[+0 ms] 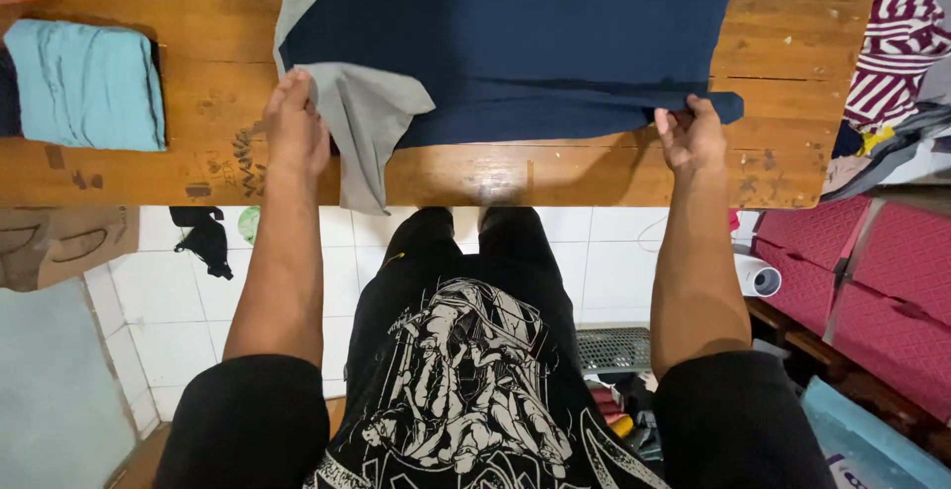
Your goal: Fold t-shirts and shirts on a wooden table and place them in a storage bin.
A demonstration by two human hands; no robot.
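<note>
A navy blue shirt (515, 33) with grey sleeves lies spread on the wooden table (555, 167). My left hand (295, 124) pinches the shirt at the shoulder, where a grey sleeve (365, 122) hangs over the near table edge. My right hand (690, 134) grips the navy fabric at its lower corner, near the front right of the table. Both arms reach out from my body, which wears a black shirt with a pale print.
A folded light-blue garment (87, 83) lies at the table's left. A heap of clothes with a maroon-and-white striped piece (897, 48) sits to the right. Red quilted cushions (872, 281) and a grey basket (614, 348) stand on the white-tiled floor.
</note>
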